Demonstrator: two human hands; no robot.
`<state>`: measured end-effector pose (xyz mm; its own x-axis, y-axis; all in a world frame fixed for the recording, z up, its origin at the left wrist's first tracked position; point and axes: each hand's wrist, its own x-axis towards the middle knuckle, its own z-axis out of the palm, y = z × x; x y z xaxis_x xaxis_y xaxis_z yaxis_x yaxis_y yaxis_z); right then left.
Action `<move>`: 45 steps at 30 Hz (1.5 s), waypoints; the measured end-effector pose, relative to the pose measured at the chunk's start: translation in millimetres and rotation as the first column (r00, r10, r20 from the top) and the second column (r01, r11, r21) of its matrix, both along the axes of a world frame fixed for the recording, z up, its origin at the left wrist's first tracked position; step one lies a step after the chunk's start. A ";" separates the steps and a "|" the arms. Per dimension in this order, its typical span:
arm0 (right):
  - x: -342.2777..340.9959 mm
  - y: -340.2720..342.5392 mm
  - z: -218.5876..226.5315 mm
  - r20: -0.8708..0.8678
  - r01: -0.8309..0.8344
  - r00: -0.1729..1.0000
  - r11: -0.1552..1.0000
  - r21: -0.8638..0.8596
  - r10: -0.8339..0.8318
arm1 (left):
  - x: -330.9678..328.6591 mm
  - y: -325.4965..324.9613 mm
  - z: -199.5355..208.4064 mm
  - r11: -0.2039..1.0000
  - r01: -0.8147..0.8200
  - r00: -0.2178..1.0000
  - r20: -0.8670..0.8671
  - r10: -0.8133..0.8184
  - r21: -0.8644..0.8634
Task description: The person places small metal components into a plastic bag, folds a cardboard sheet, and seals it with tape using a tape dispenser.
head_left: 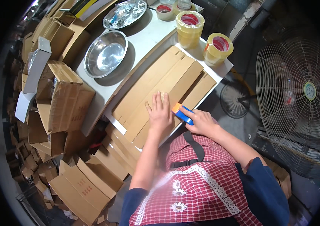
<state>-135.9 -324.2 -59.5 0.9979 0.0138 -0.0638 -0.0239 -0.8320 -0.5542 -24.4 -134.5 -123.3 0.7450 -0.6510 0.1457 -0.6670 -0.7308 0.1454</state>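
Flat cardboard [150, 84] is laid on the near part of the white table [145, 28], directly in front of the apron [190, 188], with its panels folded down and a dark gap shown between two of them on the right. The left hand [161, 115] is set palm-down on it with the fingers somewhat spread, and nothing is seen to be grasped by it. By the right hand [202, 122] a blue tool [184, 114] is gripped, the index finger being stretched along it; its orange end is brought to the cardboard just beside the left hand, though whether the surface is touched cannot be told. The work can be judged to be partly done: the cardboard has been flattened and placed, and the tool is already in hand. No finished cut or fresh strip can be made out near the tool, so that part is judged to be left. Beyond the far right end, tape rolls [190, 32] are stacked at the table's corner, with more tape [218, 49] set beside them, and neither is touched. Farther off, a steel bowl [105, 54] and a filled bowl [124, 14] are kept on the table. On the left, an open box [67, 100] is seen.
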 end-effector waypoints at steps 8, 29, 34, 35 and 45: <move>-12.9 1.6 12.7 -0.010 -0.013 1.000 1.000 -0.011 0.013 | -6.4 -1.5 5.9 0.999 0.028 0.998 -0.062 -0.026 0.028; 72.0 -63.7 102.9 -0.120 0.222 0.974 0.905 0.362 -0.191 | 7.7 -35.9 11.8 0.964 -0.210 0.960 -0.152 0.235 0.165; 124.7 -139.1 128.7 0.619 0.202 0.776 0.978 -0.061 -0.122 | 7.8 -37.5 20.7 0.953 -0.248 0.946 -0.170 0.278 0.177; 137.7 -155.9 122.0 0.650 0.187 0.758 0.970 -0.154 -0.043 | 7.6 -36.9 23.6 0.958 -0.241 0.949 -0.170 0.267 0.159; 247.0 -189.1 102.9 0.678 0.049 0.669 0.893 -0.448 0.304 | 3.1 -29.2 18.6 0.971 -0.238 0.961 -0.148 0.234 -0.005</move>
<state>111.1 -513.3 43.4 0.7155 0.2942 0.6337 0.3540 -0.9346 0.0341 -21.3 -163.7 -104.8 0.8913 -0.4519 0.0371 -0.4464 -0.8603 0.2461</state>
